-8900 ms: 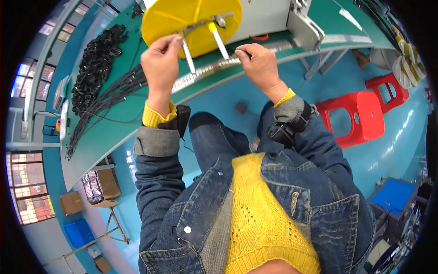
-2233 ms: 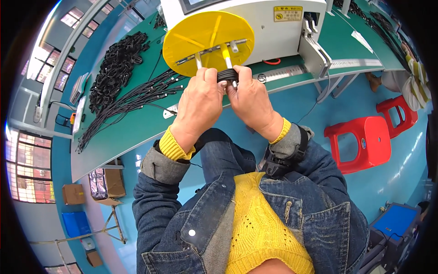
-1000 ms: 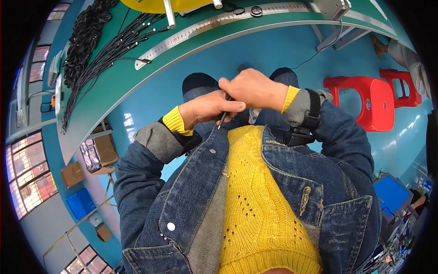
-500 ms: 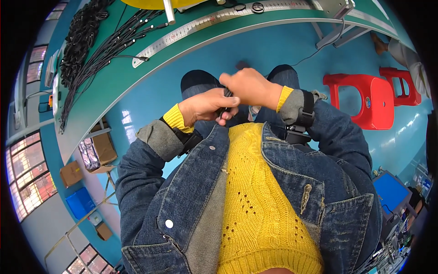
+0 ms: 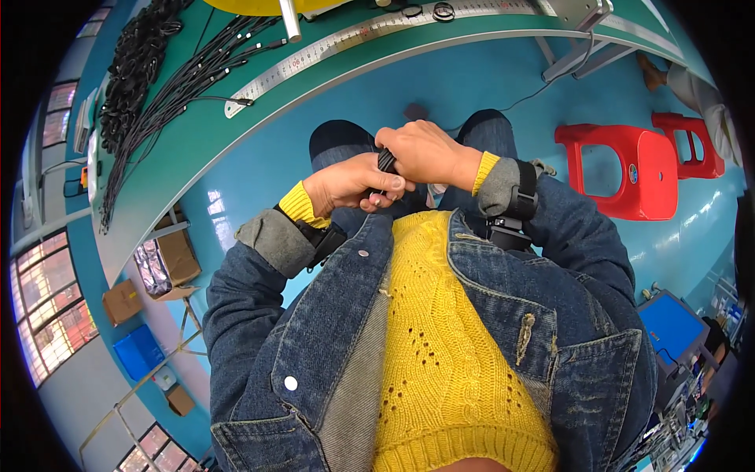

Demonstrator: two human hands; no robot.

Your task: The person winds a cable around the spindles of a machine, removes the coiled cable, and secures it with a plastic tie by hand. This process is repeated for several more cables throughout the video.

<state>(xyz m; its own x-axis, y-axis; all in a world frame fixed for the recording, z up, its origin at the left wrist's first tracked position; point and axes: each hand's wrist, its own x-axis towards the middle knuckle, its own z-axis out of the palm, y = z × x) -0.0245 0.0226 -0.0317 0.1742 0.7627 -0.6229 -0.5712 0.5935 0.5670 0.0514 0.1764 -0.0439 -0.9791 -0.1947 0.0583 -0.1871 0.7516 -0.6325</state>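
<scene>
Above my lap, a coiled black cable (image 5: 386,160) is bundled between my two hands. My left hand (image 5: 351,181) is closed round its lower part, thumb pressed along the top, and a small light tip shows under the fingers. My right hand (image 5: 431,154) curls over the upper part from the other side, fingers bent against the coil. Much of the bundle is hidden by the fingers. On the green table (image 5: 206,130) lie loose black cables (image 5: 169,102) with small plugs, and a heap of coiled black cables (image 5: 141,63) to their left.
A steel ruler (image 5: 322,52) runs along the table's edge, with black rings (image 5: 443,12) at its far side. Red stools (image 5: 637,173) stand on the floor at right. Cardboard boxes (image 5: 179,256) and a blue bin (image 5: 139,350) are at left. Another person's leg shows at far right.
My right hand has turned and lowered slightly, its fingers now closer around the coil. More of the black cable bundle shows between the hands.
</scene>
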